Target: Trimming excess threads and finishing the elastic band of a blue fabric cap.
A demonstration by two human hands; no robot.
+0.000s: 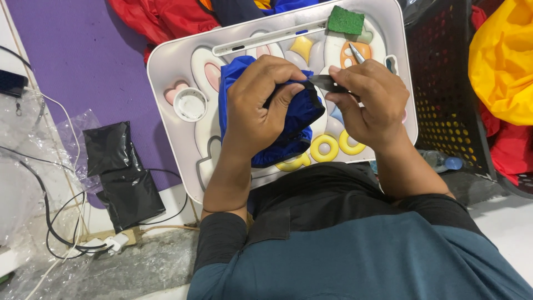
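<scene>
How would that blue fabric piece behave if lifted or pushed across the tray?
Probably floppy: the blue fabric bunches and folds inside the left hand, keeping no shape of its own. Likely light for its bulk, since the fingers alone gather it. Its slight sheen hints it may slide easily on the smooth lap tray, and a push would likely crumple it rather than move it whole.

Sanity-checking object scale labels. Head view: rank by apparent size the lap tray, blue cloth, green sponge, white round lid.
1. Lap tray, largest by far.
2. Blue cloth, partly hidden under the left hand.
3 and 4. White round lid and green sponge look about alike; not ranked.
</scene>
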